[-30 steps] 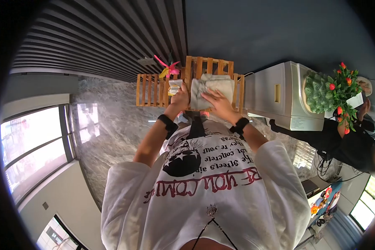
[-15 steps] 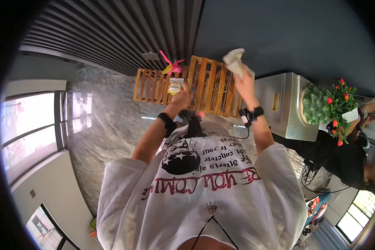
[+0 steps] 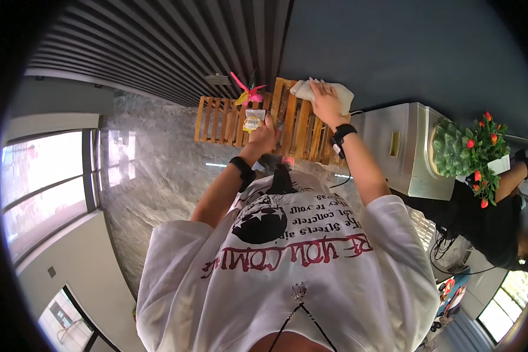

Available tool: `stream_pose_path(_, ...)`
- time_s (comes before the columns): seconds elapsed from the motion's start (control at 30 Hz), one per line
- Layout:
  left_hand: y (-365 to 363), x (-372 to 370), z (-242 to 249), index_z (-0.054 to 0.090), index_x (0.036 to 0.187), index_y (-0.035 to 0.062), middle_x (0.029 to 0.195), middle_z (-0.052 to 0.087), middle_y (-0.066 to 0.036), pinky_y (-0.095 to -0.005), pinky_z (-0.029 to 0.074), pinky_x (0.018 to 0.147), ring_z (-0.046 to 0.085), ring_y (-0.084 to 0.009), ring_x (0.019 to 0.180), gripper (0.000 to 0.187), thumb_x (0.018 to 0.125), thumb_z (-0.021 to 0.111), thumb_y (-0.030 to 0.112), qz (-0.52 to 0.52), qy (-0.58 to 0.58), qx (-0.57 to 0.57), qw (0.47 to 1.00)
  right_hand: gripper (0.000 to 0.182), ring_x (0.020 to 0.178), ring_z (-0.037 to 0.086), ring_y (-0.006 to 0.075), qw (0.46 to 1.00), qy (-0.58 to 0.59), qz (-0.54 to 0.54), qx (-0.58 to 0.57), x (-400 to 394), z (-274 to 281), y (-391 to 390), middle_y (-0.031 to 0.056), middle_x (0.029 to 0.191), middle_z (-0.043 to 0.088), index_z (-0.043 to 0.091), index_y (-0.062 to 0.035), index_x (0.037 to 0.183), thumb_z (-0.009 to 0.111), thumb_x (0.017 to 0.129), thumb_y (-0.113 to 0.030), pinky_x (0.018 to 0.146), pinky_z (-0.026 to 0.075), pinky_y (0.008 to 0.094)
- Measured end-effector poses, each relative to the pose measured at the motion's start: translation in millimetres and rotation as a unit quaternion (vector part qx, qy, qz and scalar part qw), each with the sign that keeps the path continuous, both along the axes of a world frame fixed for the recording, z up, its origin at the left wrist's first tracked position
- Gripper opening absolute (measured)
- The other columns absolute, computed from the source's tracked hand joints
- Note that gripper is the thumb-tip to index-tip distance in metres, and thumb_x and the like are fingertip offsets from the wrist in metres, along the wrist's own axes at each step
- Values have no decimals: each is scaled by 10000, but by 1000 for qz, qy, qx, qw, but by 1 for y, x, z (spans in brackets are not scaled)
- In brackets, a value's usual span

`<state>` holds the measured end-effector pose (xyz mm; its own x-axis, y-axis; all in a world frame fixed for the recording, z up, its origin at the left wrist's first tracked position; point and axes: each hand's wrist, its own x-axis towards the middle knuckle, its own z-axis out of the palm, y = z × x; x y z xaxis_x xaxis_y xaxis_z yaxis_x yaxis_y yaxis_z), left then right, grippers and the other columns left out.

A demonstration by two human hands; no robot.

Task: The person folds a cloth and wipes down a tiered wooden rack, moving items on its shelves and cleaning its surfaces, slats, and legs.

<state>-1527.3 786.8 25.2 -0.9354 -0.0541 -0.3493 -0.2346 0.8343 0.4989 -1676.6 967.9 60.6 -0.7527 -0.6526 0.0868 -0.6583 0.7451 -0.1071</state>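
Pressed flat under the right hand (image 3: 324, 101), a soft, crumpled off-white cloth (image 3: 340, 91) lies on the slatted wooden rack (image 3: 299, 126) — limp, light, best gathered in its folds. A small yellow-and-white packet (image 3: 253, 119) is pinched in the left hand (image 3: 263, 138).

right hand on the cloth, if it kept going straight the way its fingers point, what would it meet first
Likely the dark blue wall behind the wooden rack: the right hand presses the cloth at the rack's far edge, though depth is unclear.
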Motion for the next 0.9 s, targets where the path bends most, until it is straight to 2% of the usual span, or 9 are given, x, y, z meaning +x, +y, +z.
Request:
stream_pose_path(0.13, -1, -5, 1, 212, 1225, -65, 1018, 514, -289, -449, 491, 684, 587, -398, 821, 630, 838, 440, 377, -1, -4, -15, 1000, 628, 1216, 365, 267, 999, 28, -3, 25, 24, -3, 0, 137, 1262, 447, 309, -43, 1305, 575, 747, -155, 1007, 271, 410)
stream_pose_path(0.4, -9, -3, -19, 213, 1195, -59, 1033, 482, -333, -455, 497, 660, 583, -415, 812, 604, 845, 429, 383, -30, -19, 15, 999, 588, 1211, 371, 262, 997, -17, -43, -55, 19, -2, -6, 139, 1252, 455, 319, -41, 1296, 551, 772, -173, 1010, 262, 411)
stream_pose_path(0.47, -18, -9, -30, 194, 1186, -65, 994, 486, -348, -454, 504, 620, 583, -428, 785, 602, 845, 425, 375, -308, 12, -155, 939, 590, 1209, 375, 259, 996, -13, -67, -54, 14, -2, -11, 138, 1250, 457, 322, -41, 1292, 556, 769, -180, 1007, 267, 408)
stream_pose_path(0.5, -19, -11, -31, 194, 1186, -65, 994, 486, -348, -454, 504, 620, 583, -428, 785, 602, 845, 425, 375, -314, 13, -156, 936, 592, 1207, 378, 257, 995, -11, -85, -50, 13, -2, -13, 138, 1247, 459, 325, -40, 1288, 562, 766, -187, 1004, 273, 404)
stream_pose_path(0.57, -22, -14, -33, 286, 1142, -65, 937, 508, -328, -441, 511, 593, 591, -422, 756, 530, 836, 437, 341, -187, -16, -44, 981, 590, 1207, 379, 254, 994, -5, -98, -53, 12, -3, -16, 138, 1248, 459, 332, -41, 1283, 565, 762, -194, 1002, 275, 404)
stream_pose_path(0.7, -23, -18, -17, 316, 1091, -90, 889, 525, -300, -442, 512, 574, 601, -406, 733, 509, 833, 437, 332, -306, 18, -111, 945, 561, 1200, 391, 249, 991, 20, -121, -57, 16, -11, -19, 135, 1236, 471, 372, -41, 1256, 563, 752, -199, 1002, 275, 405)
stream_pose_path(0.77, -22, -16, -19, 292, 1076, -114, 879, 530, -284, -440, 511, 537, 609, -389, 734, 528, 839, 425, 339, -174, 11, -44, 984, 533, 1190, 403, 250, 992, 42, -109, -56, 20, -13, -16, 128, 1217, 490, 393, -38, 1237, 551, 748, -179, 1002, 278, 418)
stream_pose_path(0.87, -24, -15, -17, 225, 1076, -123, 906, 526, -294, -453, 510, 557, 607, -395, 754, 569, 850, 401, 368, -308, 20, -126, 943, 520, 1188, 404, 254, 994, 29, -66, -78, 30, -12, -5, 125, 1208, 498, 398, -34, 1227, 543, 744, -157, 997, 285, 431)
stream_pose_path(0.9, -23, -15, -16, 225, 1076, -123, 906, 526, -294, -453, 510, 557, 607, -395, 754, 569, 850, 401, 368, -308, 20, -124, 943, 520, 1188, 404, 254, 995, 29, -66, -75, 34, -8, -2, 125, 1208, 498, 398, -34, 1227, 543, 744, -157, 997, 285, 431)
